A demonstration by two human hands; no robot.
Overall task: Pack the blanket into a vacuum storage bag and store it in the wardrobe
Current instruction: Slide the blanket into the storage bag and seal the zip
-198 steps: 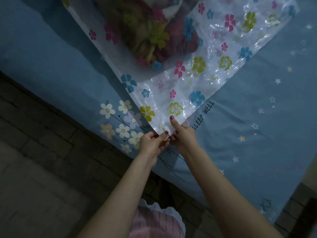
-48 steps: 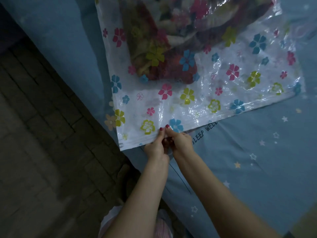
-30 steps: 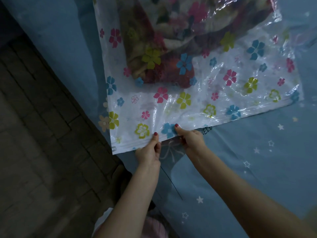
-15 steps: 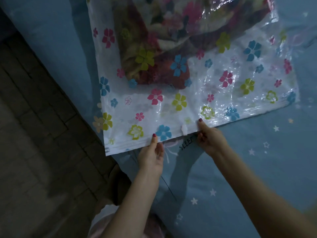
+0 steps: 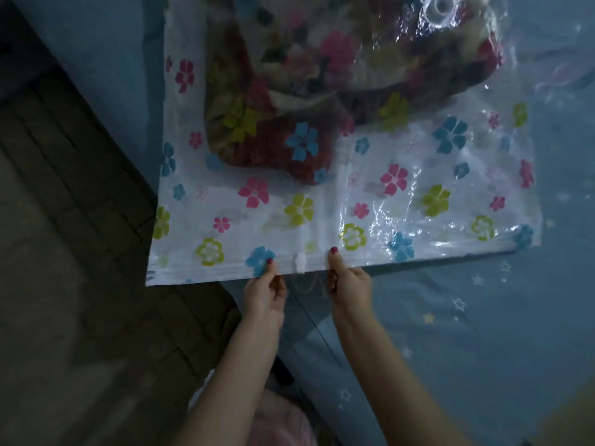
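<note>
While both hands pinch the vacuum bag's (image 5: 370, 201) near edge — left hand (image 5: 264, 292) and right hand (image 5: 349, 284) flanking the slider clip (image 5: 300, 262) — pull the seal taut; the blanket (image 5: 322, 85) lies inside, farther back.

bed (image 5: 483, 349) — blue star-print sheet | on it — flowered vacuum bag (image 5: 370, 201), corner overhanging edge

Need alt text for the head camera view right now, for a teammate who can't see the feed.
Both hands pinch the near zip edge of a flower-printed vacuum storage bag lying on a blue star-patterned bed sheet: the left hand and right hand on either side of a small white slider clip. A folded blanket shows through the bag.
</note>
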